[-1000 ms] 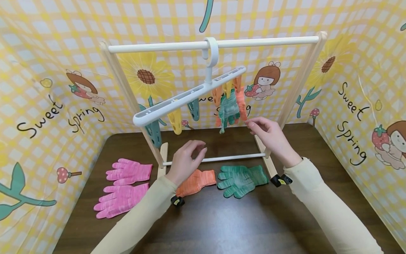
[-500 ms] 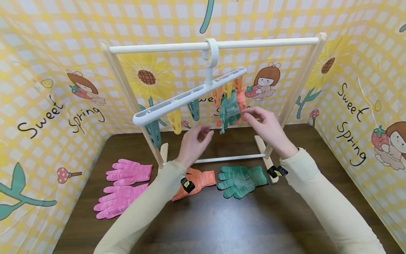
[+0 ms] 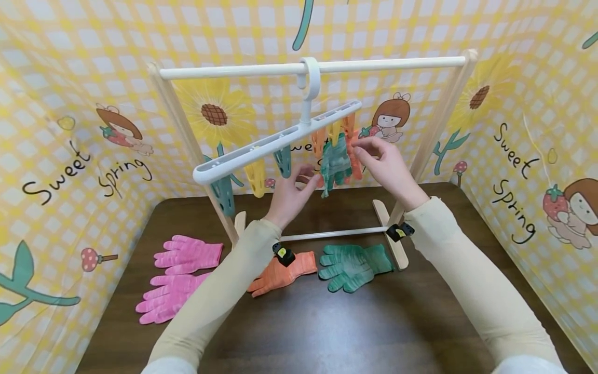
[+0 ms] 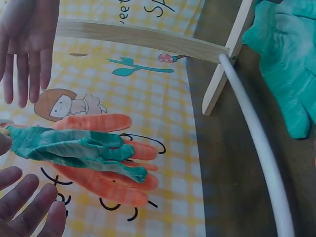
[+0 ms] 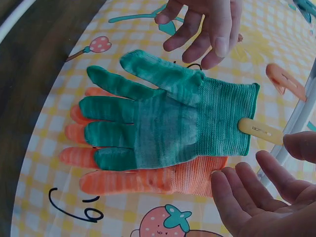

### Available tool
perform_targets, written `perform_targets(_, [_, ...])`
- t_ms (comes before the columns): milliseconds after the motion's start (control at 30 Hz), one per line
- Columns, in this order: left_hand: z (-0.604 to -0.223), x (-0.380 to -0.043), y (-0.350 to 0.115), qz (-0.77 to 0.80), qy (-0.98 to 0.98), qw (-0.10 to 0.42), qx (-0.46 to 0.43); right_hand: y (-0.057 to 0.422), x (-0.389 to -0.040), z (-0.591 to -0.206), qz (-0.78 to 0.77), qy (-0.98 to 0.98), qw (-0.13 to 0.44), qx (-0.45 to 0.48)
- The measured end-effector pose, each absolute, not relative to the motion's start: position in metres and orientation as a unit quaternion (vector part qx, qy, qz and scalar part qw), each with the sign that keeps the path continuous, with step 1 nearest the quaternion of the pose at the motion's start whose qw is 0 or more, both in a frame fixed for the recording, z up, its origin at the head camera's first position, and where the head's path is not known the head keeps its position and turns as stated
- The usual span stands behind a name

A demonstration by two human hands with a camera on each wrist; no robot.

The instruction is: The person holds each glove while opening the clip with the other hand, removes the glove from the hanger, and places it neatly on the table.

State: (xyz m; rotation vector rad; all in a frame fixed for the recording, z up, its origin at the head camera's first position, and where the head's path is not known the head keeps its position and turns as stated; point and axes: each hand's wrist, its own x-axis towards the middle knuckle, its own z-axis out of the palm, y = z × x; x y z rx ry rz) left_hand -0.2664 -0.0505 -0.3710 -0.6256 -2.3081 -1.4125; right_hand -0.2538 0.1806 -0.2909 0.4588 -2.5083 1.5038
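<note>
A green glove (image 3: 337, 161) hangs from a yellow clothespin (image 5: 259, 131) on the pale grey clip hanger (image 3: 247, 160). Behind it hangs an orange glove (image 5: 197, 178), partly covered by the green one. My right hand (image 3: 386, 165) is at the right side of this pair; in the right wrist view its fingertips are right at the orange cuff and its thumb close to the yellow clothespin. To the left of the gloves is my left hand (image 3: 290, 196), fingers loosely bent, holding nothing. Both hands have relaxed fingers.
The hanger hooks over the white top bar (image 3: 397, 65) of a wooden rack. Blue and yellow clothespins (image 3: 255, 179) hang at its near end. On the brown table (image 3: 336, 337) lie two pink gloves (image 3: 187, 255), an orange glove (image 3: 290, 274) and a green glove (image 3: 352, 266).
My left hand has moved up and right, towards the hanging gloves. My right hand has risen along them, from the lower edge towards the cuffs. The gloves on the table stay put.
</note>
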Motion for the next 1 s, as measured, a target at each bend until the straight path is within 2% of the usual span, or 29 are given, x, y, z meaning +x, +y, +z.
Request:
perform_targets(600, [-0.343, -0.291, -0.017, -0.570, -0.788, 0.126, -0.197, 0.172, -0.278, -0.273, 0.538, -0.828, 0.069, 0.139])
perform_targets(1000, [-0.339, -0.288, -0.012, -0.584, -0.780, 0.134, -0.181, 0.167, -0.283, -0.272, 0.552, -0.818, 0.083, 0.141])
